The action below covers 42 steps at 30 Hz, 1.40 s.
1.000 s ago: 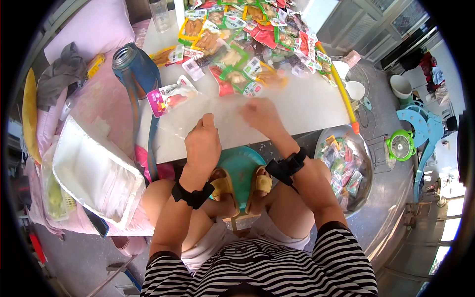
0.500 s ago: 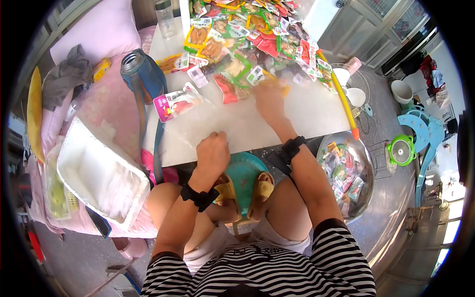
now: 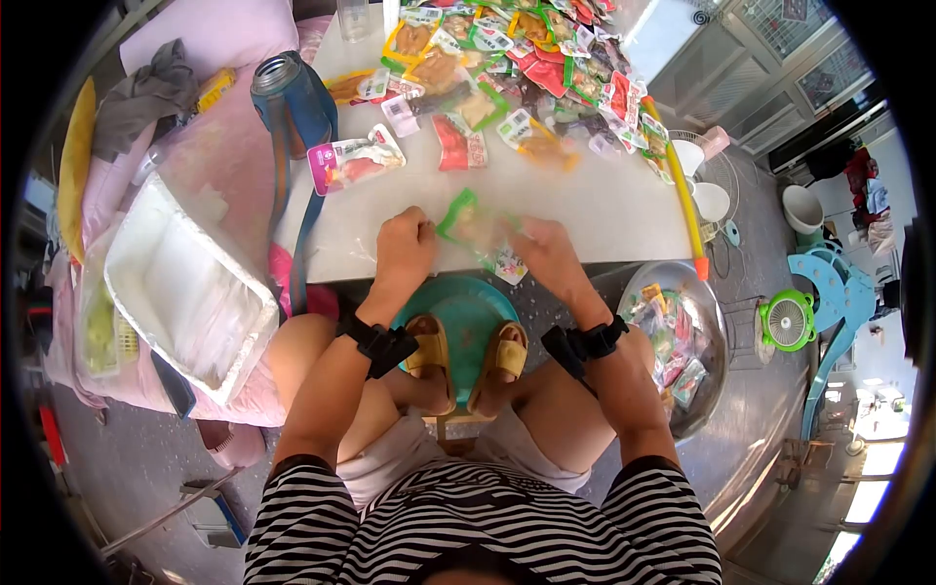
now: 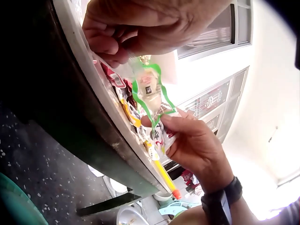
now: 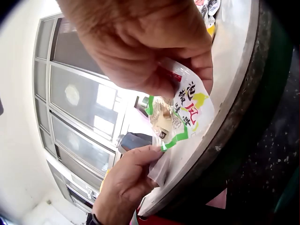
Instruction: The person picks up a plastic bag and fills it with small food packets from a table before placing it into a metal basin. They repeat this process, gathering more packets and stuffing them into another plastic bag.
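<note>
My right hand (image 3: 551, 255) pinches one end of a green-edged snack packet (image 5: 164, 117) with pale food showing through its window and printed characters on its white end. The packet hangs over the front edge of the white table (image 3: 624, 219), blurred in the head view. Beside it, my left hand (image 3: 406, 244) has its fingers curled on a thin clear plastic bag (image 5: 160, 169). In the right wrist view, the left fingertips are right at the packet's green edge. A red packet (image 3: 458, 143) and a pink-and-white packet (image 3: 356, 161) lie just beyond the hands.
A heap of snack packets (image 3: 526, 54) covers the table's back. At left stand a blue flask (image 3: 297, 97) and a white foam box (image 3: 185, 283). A metal basin (image 3: 717, 366) of packets is at right, a teal basin (image 3: 458, 341) below. A yellow pole (image 3: 685, 205) lines the table's right edge.
My right hand has come back from the packets on the table toward the body, bringing the green-edged packet. The left hand has moved slightly forward, and the two hands are now at the packet's ends.
</note>
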Motion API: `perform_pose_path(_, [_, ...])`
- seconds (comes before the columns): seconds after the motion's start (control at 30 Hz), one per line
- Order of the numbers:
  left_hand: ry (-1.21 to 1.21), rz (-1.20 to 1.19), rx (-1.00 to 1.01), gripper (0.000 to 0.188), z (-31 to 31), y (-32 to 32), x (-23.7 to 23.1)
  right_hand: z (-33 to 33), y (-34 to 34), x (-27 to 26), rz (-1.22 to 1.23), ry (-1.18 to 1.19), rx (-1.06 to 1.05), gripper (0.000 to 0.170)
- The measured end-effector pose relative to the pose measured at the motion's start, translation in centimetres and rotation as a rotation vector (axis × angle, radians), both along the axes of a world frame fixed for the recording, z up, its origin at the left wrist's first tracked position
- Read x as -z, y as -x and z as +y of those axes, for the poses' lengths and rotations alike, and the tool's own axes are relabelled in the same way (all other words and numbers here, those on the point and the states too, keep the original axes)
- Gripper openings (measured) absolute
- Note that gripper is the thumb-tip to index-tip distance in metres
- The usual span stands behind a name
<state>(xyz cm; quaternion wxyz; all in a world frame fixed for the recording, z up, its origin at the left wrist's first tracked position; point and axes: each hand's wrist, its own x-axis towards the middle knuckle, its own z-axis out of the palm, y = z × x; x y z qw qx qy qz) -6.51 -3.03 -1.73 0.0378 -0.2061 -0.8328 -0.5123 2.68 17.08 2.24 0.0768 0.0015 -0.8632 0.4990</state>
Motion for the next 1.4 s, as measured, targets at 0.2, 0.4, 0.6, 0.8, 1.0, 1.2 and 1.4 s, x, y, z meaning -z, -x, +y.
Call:
perform_pose_path(0.2, [0.189, 0.334, 0.012, 0.010, 0.4, -1.0, -1.2, -0.1, 0.2, 1.0, -0.017, 0.102, -0.081, 0.028])
perform_pose_path(0.4, [0.234, 0.476, 0.090, 0.025, 0.9, -3.1, -2.3, -0.5, 1.4, 0.2, -0.365, 0.466, -0.208, 0.023])
perform_pose_path(0.6, [0.197, 0.466, 0.084, 0.023, 0.9, -2.6, -1.9, -2.2, 2.5, 1.2, -0.254, 0.948, -0.090, 0.032])
perform_pose_path(0.8, [0.257, 0.426, 0.058, 0.022, 0.3, -1.6, -2.0, -1.8, 0.5, -1.4, -0.550, 0.556, 0.160, 0.020])
perform_pose_path(1.0, [0.223, 0.452, 0.127, 0.021, 0.8, -2.4, -2.1, -3.3, 1.1, 0.5, -0.232, 0.610, 0.028, 0.016])
perform_pose_path(1.2, [0.211, 0.460, 0.114, 0.020, 0.5, -2.8, -3.3, -4.2, 2.7, 2.1, -0.096, 0.694, 0.210, 0.011])
perform_pose_path(1.4, [0.351, 0.444, -0.038, 0.019, -0.5, -0.9, -3.0, -3.0, 1.9, 0.5, -0.259, 0.725, 0.062, 0.015])
